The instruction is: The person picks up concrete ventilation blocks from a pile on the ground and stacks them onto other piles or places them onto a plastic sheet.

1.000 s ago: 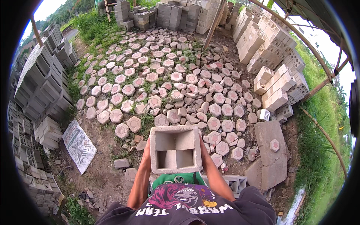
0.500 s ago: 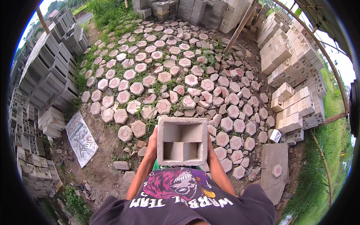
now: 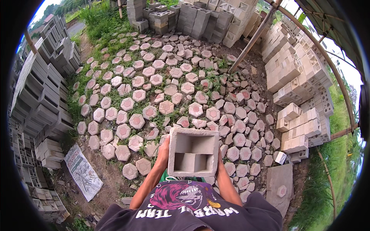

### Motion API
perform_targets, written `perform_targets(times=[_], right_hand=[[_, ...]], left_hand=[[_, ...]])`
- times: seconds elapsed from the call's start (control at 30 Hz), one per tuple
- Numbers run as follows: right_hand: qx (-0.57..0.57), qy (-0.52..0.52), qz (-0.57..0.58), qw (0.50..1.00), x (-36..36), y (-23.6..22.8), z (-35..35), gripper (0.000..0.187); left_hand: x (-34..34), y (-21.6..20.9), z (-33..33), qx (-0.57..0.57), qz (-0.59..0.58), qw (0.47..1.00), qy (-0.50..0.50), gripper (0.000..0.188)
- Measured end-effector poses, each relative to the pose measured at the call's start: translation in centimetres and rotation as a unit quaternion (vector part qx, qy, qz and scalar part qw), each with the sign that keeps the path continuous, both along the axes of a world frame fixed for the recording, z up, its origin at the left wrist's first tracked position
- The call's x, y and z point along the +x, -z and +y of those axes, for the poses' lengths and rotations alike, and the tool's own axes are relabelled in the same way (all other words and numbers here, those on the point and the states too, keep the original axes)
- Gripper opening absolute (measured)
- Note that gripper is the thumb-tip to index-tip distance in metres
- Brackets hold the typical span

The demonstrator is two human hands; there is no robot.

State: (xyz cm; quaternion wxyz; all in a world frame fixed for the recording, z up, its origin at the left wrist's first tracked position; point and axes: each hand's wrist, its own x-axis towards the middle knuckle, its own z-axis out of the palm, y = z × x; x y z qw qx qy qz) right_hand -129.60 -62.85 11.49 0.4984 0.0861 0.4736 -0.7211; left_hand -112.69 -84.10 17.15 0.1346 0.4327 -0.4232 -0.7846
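Concrete block (image 3: 193, 147) is clasped by left grip (image 3: 163, 151) and right grip (image 3: 219, 161) above pavers (image 3: 137, 121), between block stacks (image 3: 283, 66).

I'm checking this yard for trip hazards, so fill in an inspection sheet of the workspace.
Surface: dirt ground with hexagonal pavers, mostly set apart, grass growing among some.
Job's things: one hollow concrete block, held up with its hollows facing the camera.
Clutter: broken pieces among the pavers; a printed sheet lying at left.
Hands: left hand and right hand hold the block's opposite sides.
Cables: nothing seen.
Surroundings: block stacks left, right and ahead; a slanting pole.
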Motion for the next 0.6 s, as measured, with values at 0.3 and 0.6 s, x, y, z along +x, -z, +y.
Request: perform_targets(times=[0.3, 0.6], right_hand=[[-0.032, 0.028, -0.004, 0.999, -9.1, -1.0, -12.4, 0.052], [0.015, 0.049, 0.012, 0.999, -23.1, -3.6, -28.0, 0.053]], left_hand=[[-10.7, -5.7, -13.0, -0.086, -0.049, 0.994, 0.050, 0.066], [-23.4, 0.5, -27.3, -0.022, 0.063, 0.996, 0.053, 0.070]])
